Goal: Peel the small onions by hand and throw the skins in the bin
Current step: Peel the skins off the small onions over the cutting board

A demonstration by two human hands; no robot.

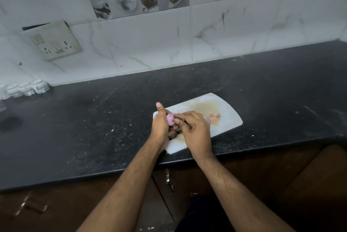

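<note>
**— Which step are you on?**

— Peeling. I hold a small onion in my left hand, fingers curled round it and thumb sticking up, just above the near-left corner of the white cutting board. The onion shows pale purple where it is bare, so I judge most of the outer skin on that side is already off.

**— And the other hand?**

— My right hand has its fingertips pinched together right at the onion's right side. I take it that they are nipping a strip of skin, but the strip itself is too small for me to make out.

**— Where do the skins go?**

— A few peeled scraps lie on the board, to the right of my hands. The bin is not in view, so none of that part looks done yet.

**— What does the next move call for?**

— A steady hold with the left hand while the right pulls the skin away from the bulb, then probably turning the onion to find any remaining dry layer. The bulb is small and likely slippery once bare, so the hold should be firm without squashing it. After that, the scraps need gathering off the board on the dark table and carrying to the bin.
</note>
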